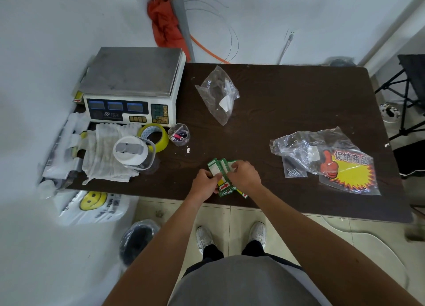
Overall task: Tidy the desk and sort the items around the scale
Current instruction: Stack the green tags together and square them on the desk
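Observation:
A white electronic scale (133,87) with a steel pan stands at the back left of the dark desk (287,112). Near the desk's front edge both hands hold a fanned stack of green-bordered price cards (217,171). My left hand (204,181) grips the stack's left side and my right hand (246,176) covers its right side. In front of the scale lie a white cloth (103,158), a clear jug with a white lid (131,153), a yellow tape roll (156,135) and a small clear cup of batteries (179,134).
An empty clear bag (218,94) lies at mid-desk. A crumpled clear bag (305,147) and a yellow promo sign in a sleeve (351,172) lie at the right. White smiley-face bags (92,204) hang off the left front corner. A black folding stand (409,87) is beyond the right edge.

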Demonstrator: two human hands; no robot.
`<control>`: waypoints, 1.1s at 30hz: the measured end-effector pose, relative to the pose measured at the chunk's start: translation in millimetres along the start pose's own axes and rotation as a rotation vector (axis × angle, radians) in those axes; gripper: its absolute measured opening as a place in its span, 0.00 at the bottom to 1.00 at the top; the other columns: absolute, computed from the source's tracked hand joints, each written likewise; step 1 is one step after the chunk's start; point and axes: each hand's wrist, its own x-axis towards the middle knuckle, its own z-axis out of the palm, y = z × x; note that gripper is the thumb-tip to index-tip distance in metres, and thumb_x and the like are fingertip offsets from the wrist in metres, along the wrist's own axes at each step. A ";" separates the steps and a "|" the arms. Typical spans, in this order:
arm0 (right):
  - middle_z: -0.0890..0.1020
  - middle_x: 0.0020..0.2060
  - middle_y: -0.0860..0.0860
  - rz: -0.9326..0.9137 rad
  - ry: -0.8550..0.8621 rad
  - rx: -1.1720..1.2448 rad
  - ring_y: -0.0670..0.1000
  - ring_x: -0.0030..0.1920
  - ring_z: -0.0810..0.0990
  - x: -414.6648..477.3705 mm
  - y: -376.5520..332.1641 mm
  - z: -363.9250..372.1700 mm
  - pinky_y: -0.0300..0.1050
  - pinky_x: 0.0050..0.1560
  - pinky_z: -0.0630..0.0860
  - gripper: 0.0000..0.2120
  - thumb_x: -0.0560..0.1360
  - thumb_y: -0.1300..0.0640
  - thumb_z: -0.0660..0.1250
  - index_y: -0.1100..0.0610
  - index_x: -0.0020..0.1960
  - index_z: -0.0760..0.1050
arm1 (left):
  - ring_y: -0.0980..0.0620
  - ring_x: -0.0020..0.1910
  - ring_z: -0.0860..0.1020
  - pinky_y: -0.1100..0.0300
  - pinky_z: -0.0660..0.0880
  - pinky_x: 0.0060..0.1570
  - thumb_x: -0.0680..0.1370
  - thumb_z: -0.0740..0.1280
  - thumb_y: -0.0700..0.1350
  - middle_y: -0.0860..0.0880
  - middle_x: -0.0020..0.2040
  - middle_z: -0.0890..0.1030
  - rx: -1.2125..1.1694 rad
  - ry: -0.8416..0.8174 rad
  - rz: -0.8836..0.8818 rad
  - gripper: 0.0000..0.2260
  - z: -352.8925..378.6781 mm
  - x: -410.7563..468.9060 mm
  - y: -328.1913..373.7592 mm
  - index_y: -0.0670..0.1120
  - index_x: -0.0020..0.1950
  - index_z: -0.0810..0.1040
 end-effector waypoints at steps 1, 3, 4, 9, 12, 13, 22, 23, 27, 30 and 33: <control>0.76 0.59 0.55 -0.002 0.027 -0.032 0.56 0.55 0.80 0.0 2.7 -1.3 0.52 0.55 0.79 0.18 0.77 0.51 0.67 0.56 0.65 0.76 | 0.51 0.40 0.85 0.67 0.76 0.28 0.80 0.69 0.49 0.43 0.52 0.83 0.018 0.005 0.001 0.14 0.6 -0.7 0.8 0.43 0.59 0.72; 0.72 0.62 0.56 0.004 0.074 -0.065 0.59 0.58 0.78 -0.6 7.4 -6.3 0.52 0.57 0.76 0.19 0.77 0.52 0.65 0.56 0.67 0.74 | 0.50 0.43 0.85 0.68 0.75 0.26 0.80 0.70 0.47 0.43 0.54 0.82 0.045 0.018 0.010 0.13 2.8 -1.0 2.4 0.42 0.58 0.71; 0.72 0.62 0.56 0.020 0.090 -0.068 0.59 0.60 0.77 -1.4 9.4 -9.6 0.52 0.58 0.75 0.20 0.77 0.52 0.65 0.57 0.67 0.73 | 0.49 0.44 0.85 0.68 0.75 0.26 0.80 0.70 0.47 0.43 0.54 0.82 0.063 0.024 0.011 0.13 3.9 -0.8 3.1 0.43 0.58 0.71; 0.79 0.56 0.56 0.140 -0.051 0.012 0.57 0.55 0.80 1.9 9.9 -17.8 0.54 0.55 0.79 0.21 0.76 0.51 0.66 0.59 0.66 0.72 | 0.46 0.52 0.83 0.55 0.81 0.47 0.78 0.71 0.49 0.45 0.56 0.82 0.233 0.100 0.043 0.15 11.5 0.7 6.0 0.44 0.58 0.72; 0.82 0.50 0.55 0.177 -0.092 0.109 0.55 0.50 0.82 5.1 4.7 -17.6 0.54 0.52 0.81 0.17 0.76 0.54 0.65 0.60 0.63 0.75 | 0.43 0.58 0.79 0.55 0.72 0.50 0.77 0.71 0.50 0.43 0.58 0.80 0.383 0.207 0.091 0.17 19.7 -3.8 8.8 0.42 0.60 0.74; 0.82 0.48 0.55 0.183 -0.091 0.137 0.55 0.48 0.82 6.6 3.2 -16.4 0.52 0.50 0.81 0.15 0.77 0.55 0.65 0.60 0.60 0.77 | 0.43 0.58 0.79 0.54 0.71 0.51 0.77 0.71 0.50 0.43 0.59 0.79 0.402 0.226 0.096 0.17 20.9 -4.9 9.0 0.41 0.60 0.75; 0.83 0.45 0.55 0.135 -0.167 0.187 0.54 0.45 0.81 9.6 -7.9 -5.9 0.49 0.45 0.77 0.07 0.76 0.59 0.64 0.60 0.51 0.79 | 0.43 0.59 0.79 0.54 0.73 0.54 0.77 0.72 0.50 0.44 0.57 0.82 0.330 0.177 0.090 0.17 8.2 -3.3 2.8 0.42 0.61 0.75; 0.83 0.46 0.56 0.126 -0.187 0.191 0.55 0.47 0.82 10.0 -9.1 -3.8 0.50 0.46 0.78 0.09 0.76 0.58 0.66 0.60 0.53 0.79 | 0.44 0.58 0.80 0.54 0.74 0.54 0.77 0.72 0.51 0.44 0.57 0.83 0.317 0.169 0.088 0.17 5.7 -2.3 1.3 0.43 0.60 0.76; 0.82 0.49 0.53 0.084 -0.217 0.096 0.53 0.49 0.82 8.2 -15.1 2.4 0.46 0.42 0.76 0.14 0.75 0.55 0.70 0.57 0.58 0.74 | 0.45 0.50 0.84 0.48 0.81 0.52 0.75 0.73 0.50 0.44 0.53 0.85 0.210 0.164 0.070 0.09 -0.1 5.0 -5.5 0.49 0.52 0.78; 0.82 0.51 0.54 0.083 -0.217 0.066 0.54 0.51 0.82 8.6 -15.6 7.5 0.52 0.51 0.81 0.16 0.73 0.55 0.70 0.58 0.60 0.74 | 0.46 0.43 0.85 0.48 0.84 0.46 0.77 0.72 0.47 0.43 0.49 0.85 0.121 0.169 0.042 0.06 -3.6 5.2 -7.7 0.48 0.50 0.78; 0.83 0.51 0.55 0.073 -0.184 0.088 0.55 0.50 0.82 9.3 -14.1 7.7 0.51 0.51 0.81 0.12 0.76 0.57 0.67 0.57 0.58 0.78 | 0.46 0.41 0.86 0.49 0.84 0.43 0.79 0.71 0.44 0.44 0.46 0.83 0.044 0.152 0.026 0.05 -6.4 0.5 -7.0 0.46 0.51 0.77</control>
